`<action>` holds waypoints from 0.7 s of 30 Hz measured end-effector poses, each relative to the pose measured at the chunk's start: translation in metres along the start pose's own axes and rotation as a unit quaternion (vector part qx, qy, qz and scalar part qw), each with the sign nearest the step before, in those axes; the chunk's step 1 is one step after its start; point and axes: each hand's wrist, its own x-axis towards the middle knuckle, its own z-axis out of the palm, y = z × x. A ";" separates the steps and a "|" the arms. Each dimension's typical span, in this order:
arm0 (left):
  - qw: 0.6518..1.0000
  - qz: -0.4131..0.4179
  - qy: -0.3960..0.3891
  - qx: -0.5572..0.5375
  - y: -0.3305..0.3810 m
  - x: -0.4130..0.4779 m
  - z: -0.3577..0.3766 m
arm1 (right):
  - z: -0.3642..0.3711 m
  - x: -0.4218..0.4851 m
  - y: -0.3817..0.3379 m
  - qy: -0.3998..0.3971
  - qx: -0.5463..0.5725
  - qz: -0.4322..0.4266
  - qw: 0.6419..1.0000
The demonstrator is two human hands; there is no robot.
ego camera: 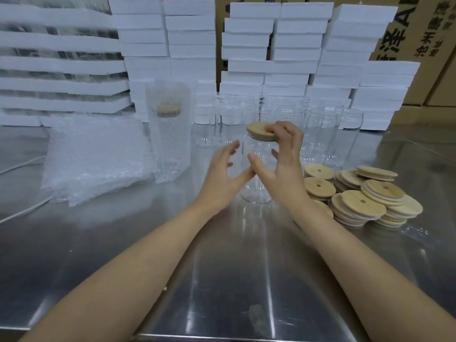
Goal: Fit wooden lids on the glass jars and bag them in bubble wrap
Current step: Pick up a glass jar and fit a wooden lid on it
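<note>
steel table (98,267) | white foam blocks (271,45) stacked at back | cardboard boxes (431,45) behind

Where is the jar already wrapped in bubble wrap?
Head view: the wrapped jar stands left of centre, between the bubble wrap pile and the empty glass jars.

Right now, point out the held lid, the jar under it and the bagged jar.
held lid (256,129), head view, top face.
jar (256,191), head view, lower glass wall.
bagged jar (170,149), head view, wrapped side.

Two slim arms, left arm (138,272), right arm (357,262), both bare to the frame edge, left hand (222,178), right hand (283,169), slender fingers (294,134), short nails (251,157)
</note>
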 end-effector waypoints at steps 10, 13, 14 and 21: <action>0.808 -0.184 0.294 0.476 -0.028 0.025 -0.131 | 0.001 -0.011 0.005 -0.051 0.009 0.023 0.998; 0.788 -0.295 0.258 0.474 -0.040 0.014 -0.153 | 0.002 -0.012 0.002 -0.073 0.022 0.028 0.997; 0.793 -0.284 0.275 0.464 -0.041 0.014 -0.158 | 0.002 -0.012 0.002 -0.074 0.025 0.028 0.997; 0.791 -0.037 0.438 0.426 -0.008 0.022 -0.149 | 0.003 -0.013 0.004 -0.055 0.012 0.026 0.998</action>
